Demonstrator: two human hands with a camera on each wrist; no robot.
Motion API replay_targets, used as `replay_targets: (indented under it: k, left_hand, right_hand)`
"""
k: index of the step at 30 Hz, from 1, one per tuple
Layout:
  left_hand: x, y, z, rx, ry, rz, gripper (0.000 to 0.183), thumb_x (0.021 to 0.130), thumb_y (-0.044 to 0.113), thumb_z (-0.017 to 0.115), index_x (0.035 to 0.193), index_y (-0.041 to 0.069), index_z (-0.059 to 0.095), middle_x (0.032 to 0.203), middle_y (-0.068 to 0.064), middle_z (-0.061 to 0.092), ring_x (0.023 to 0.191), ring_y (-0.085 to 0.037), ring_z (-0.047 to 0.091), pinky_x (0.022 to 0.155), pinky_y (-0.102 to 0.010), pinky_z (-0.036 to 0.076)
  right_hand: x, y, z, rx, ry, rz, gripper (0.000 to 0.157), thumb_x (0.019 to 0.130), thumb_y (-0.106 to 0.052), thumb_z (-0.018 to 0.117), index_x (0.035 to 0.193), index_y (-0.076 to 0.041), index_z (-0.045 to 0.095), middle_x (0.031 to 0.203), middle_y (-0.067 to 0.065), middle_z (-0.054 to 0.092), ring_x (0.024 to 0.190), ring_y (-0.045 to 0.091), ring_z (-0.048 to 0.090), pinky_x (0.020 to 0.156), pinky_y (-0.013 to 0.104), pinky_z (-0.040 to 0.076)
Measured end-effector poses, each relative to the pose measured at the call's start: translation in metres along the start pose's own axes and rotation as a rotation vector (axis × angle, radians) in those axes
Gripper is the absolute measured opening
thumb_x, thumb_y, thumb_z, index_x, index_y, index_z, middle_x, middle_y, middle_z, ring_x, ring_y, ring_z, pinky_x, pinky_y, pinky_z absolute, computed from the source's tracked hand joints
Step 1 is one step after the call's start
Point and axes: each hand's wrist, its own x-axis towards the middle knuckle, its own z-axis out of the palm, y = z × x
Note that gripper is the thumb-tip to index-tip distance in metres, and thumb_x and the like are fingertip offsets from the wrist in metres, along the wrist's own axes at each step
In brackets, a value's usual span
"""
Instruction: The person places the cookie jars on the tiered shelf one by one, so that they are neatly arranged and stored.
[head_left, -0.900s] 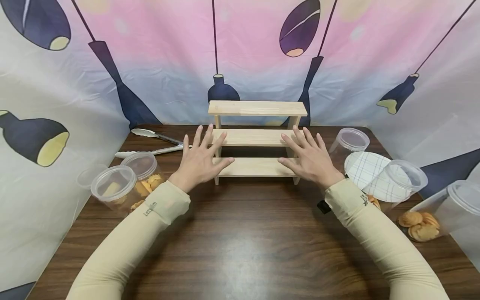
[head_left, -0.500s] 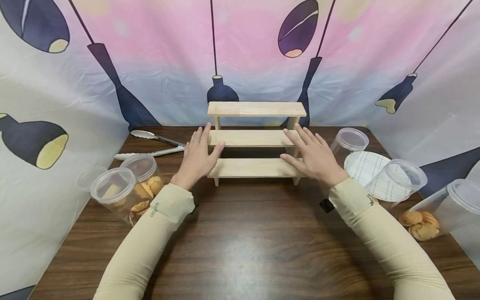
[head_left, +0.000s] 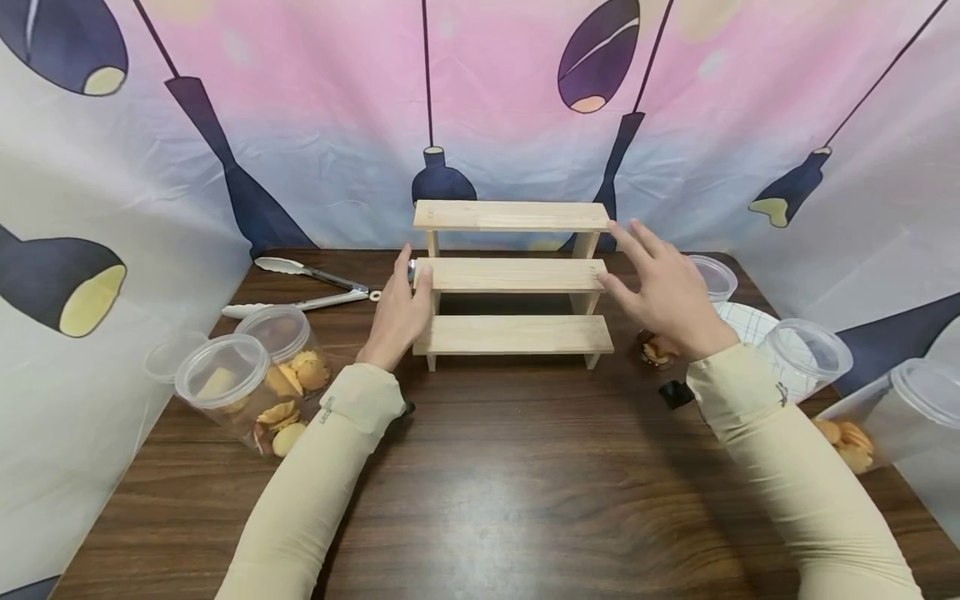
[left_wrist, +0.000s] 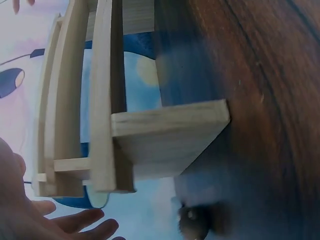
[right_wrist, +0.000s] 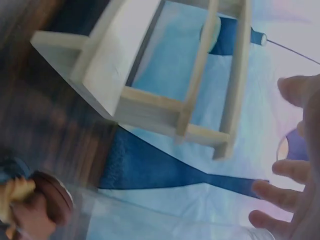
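Observation:
A three-tier pale wooden shelf [head_left: 510, 275] stands upright at the back middle of the table. My left hand [head_left: 401, 321] is at its left end, fingers extended and thumb by the end of the middle tier; whether it touches the wood I cannot tell. In the left wrist view, the fingertips [left_wrist: 95, 225] reach past the shelf's end. Off the right end hovers my right hand [head_left: 667, 292], its fingers spread and relaxed. The right wrist view shows a gap between those fingers [right_wrist: 280, 195] and the shelf [right_wrist: 150, 107]. Neither hand holds anything.
Silver tongs [head_left: 322, 302] lie spread at back left. Clear jars of biscuits [head_left: 232, 392] and a clear lid [head_left: 168, 357] are at left. On the right are a checked white plate [head_left: 742, 321] and further clear jars [head_left: 810, 354]. A printed curtain [head_left: 510, 125] hangs behind.
My left hand has shifted right to the shelf's left end, its fingers drawn together. My right hand has moved right, off the front of the tiers. The shelf looks unmoved.

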Motion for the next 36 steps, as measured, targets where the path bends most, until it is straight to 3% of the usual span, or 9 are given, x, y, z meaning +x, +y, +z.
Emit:
replay_targets:
  k: [6, 11, 17, 22, 28, 36]
  left_hand:
    - [0.005, -0.005, 0.006, -0.035, -0.015, -0.056, 0.062, 0.102, 0.063, 0.02, 0.158, 0.045, 0.0, 0.165, -0.01, 0.02, 0.148, -0.04, 0.024, 0.116, -0.061, 0.023]
    - [0.006, -0.008, 0.009, -0.043, -0.024, -0.052, 0.061, 0.103, 0.061, 0.02, 0.159, 0.044, 0.001, 0.166, -0.007, 0.019, 0.148, -0.04, 0.024, 0.116, -0.061, 0.023]
    - [0.008, -0.008, 0.008, -0.045, -0.031, -0.037, 0.06, 0.103, 0.06, 0.019, 0.159, 0.043, 0.004, 0.166, -0.007, 0.018, 0.148, -0.038, 0.023, 0.117, -0.06, 0.023]
    - [0.009, -0.011, 0.009, -0.045, -0.049, -0.039, 0.06, 0.104, 0.059, 0.018, 0.16, 0.041, 0.006, 0.166, -0.006, 0.018, 0.149, -0.036, 0.023, 0.117, -0.058, 0.024]
    - [0.007, -0.013, 0.009, -0.059, -0.062, -0.039, 0.061, 0.103, 0.061, 0.018, 0.16, 0.041, 0.008, 0.165, -0.009, 0.022, 0.148, -0.038, 0.026, 0.116, -0.059, 0.025]
    - [0.009, -0.016, 0.01, -0.068, -0.077, -0.039, 0.06, 0.103, 0.061, 0.018, 0.159, 0.042, 0.007, 0.164, -0.01, 0.023, 0.147, -0.037, 0.026, 0.117, -0.058, 0.025]
  right_hand:
    - [-0.002, 0.008, -0.016, 0.011, 0.007, 0.07, 0.07, 0.099, -0.042, 0.058, 0.16, -0.028, 0.027, 0.159, 0.021, 0.031, 0.134, 0.055, 0.038, 0.101, 0.071, 0.033]
    - [-0.003, 0.015, -0.028, -0.045, 0.0, 0.149, 0.07, 0.099, -0.045, 0.055, 0.16, -0.026, 0.025, 0.158, 0.026, 0.028, 0.131, 0.058, 0.037, 0.099, 0.074, 0.03]
    - [-0.003, 0.024, -0.04, -0.074, -0.099, 0.282, 0.076, 0.099, -0.055, 0.047, 0.162, -0.03, 0.014, 0.16, 0.031, 0.015, 0.136, 0.061, 0.027, 0.1, 0.077, 0.026]
    - [-0.002, 0.028, -0.045, -0.07, -0.203, 0.341, 0.081, 0.098, -0.062, 0.042, 0.162, -0.028, 0.006, 0.161, 0.032, 0.006, 0.134, 0.066, 0.022, 0.1, 0.078, 0.023]
    - [-0.002, 0.032, -0.045, -0.103, -0.299, 0.367, 0.089, 0.095, -0.072, 0.035, 0.162, -0.023, 0.005, 0.157, 0.037, 0.013, 0.129, 0.066, 0.028, 0.097, 0.077, 0.026]
    - [-0.005, 0.037, -0.042, -0.131, -0.343, 0.377, 0.093, 0.094, -0.074, 0.035, 0.162, -0.017, 0.009, 0.151, 0.038, 0.026, 0.123, 0.062, 0.038, 0.09, 0.075, 0.034]
